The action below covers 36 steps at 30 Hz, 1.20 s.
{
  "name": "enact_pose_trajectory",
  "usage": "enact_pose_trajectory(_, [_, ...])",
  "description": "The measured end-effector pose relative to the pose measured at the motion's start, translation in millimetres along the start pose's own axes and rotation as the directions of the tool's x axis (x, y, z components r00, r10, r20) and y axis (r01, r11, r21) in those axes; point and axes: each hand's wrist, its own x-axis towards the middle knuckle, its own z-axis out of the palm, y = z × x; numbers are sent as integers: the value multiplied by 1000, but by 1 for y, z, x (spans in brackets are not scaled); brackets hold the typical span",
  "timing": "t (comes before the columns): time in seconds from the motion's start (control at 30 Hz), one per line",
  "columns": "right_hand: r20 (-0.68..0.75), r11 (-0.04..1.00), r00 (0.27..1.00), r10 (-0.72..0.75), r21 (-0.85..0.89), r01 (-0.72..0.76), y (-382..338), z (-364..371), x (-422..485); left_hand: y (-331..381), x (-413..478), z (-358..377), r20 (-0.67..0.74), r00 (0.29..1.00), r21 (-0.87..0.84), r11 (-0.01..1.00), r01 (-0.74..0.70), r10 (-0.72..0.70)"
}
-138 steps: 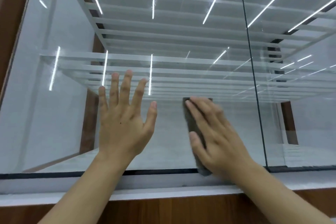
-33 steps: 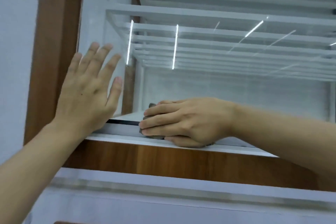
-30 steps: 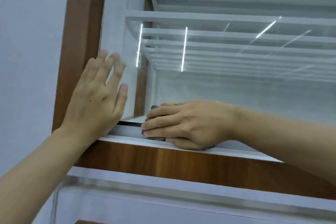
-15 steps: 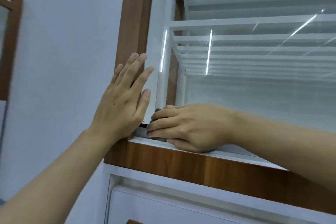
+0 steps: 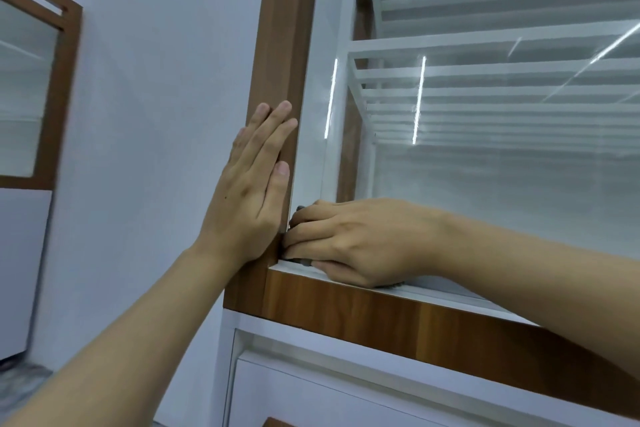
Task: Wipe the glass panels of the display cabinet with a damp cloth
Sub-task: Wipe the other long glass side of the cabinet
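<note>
**Where the cloth meets the corner of the glass**

While your left hand (image 5: 249, 191) lies flat against the brown wooden post (image 5: 280, 45) at the cabinet's left edge, fingers straight and close together and grasping nothing, your right hand (image 5: 353, 239) works the bottom-left corner of the glass panel (image 5: 485, 166). Its fingers are bent over a dark grey cloth (image 5: 300, 208) and grip it, with the fingertips pointing left, just beside the heel of the left hand. Only small slivers of the cloth show: one above the top finger, one below the lowest finger, and the rest is hidden under the hand. The cloth sits low on the glass, touching the white sill (image 5: 433, 295) that runs along the panel's foot. Your right thumb lies along that sill.

Below the sill runs a wooden rail (image 5: 381, 308), and under it a white panel (image 5: 346, 392). Behind the glass, white shelves (image 5: 485, 42) are stacked one above another, and bright strip-light reflections cross the pane. To the left of the post is a pale wall (image 5: 156, 114), and further left a second wooden frame (image 5: 65, 80) with glass inside it. Both forearms are bare and reach in from the lower edge of the view.
</note>
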Motion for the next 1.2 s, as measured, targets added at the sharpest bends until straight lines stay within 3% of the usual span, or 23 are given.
enact_pose_trajectory(0.1, [-43,998,998,39,50,-37,-5,0,-3,-1,0,-1,-1,1000,5,1000,-4,4])
enact_pose_trajectory(0.2, [-110,970,983,147,211,-122,-11,-1,-11,1,-1,1,-4,1000,15,1000,-9,9])
enact_pose_trajectory(0.33, [-140,848,950,280,499,-177,-15,-1,-24,3,-1,0,6,1000,43,999,3,-3])
enact_pose_trajectory(0.5, [-231,692,865,445,702,-169,-23,10,-33,21,-1,-4,90,991,120,989,89,-100])
enact_pose_trajectory(0.63, [-65,466,818,572,846,-259,-29,-3,-39,56,7,-16,153,960,168,964,207,-233])
enact_pose_trajectory(0.77, [158,271,773,615,878,-395,-32,-33,-55,94,28,-35,268,875,242,907,344,-404])
enact_pose_trajectory(0.83, [278,168,738,614,868,-467,-31,-55,-69,111,42,-45,370,806,245,885,396,-463])
enact_pose_trajectory(0.9, [383,83,704,598,844,-530,-25,-80,-83,126,58,-55,500,684,210,841,499,-531])
enact_pose_trajectory(1.0, [532,-27,643,551,781,-623,-13,-120,-108,148,89,-67,739,349,204,686,698,-575])
enact_pose_trajectory(1.1, [621,-110,564,545,720,-685,2,-162,-134,164,129,-72,872,57,262,561,785,-487])
enact_pose_trajectory(1.2, [661,-195,447,603,666,-720,17,-205,-162,183,177,-68,943,-87,250,511,823,-321])
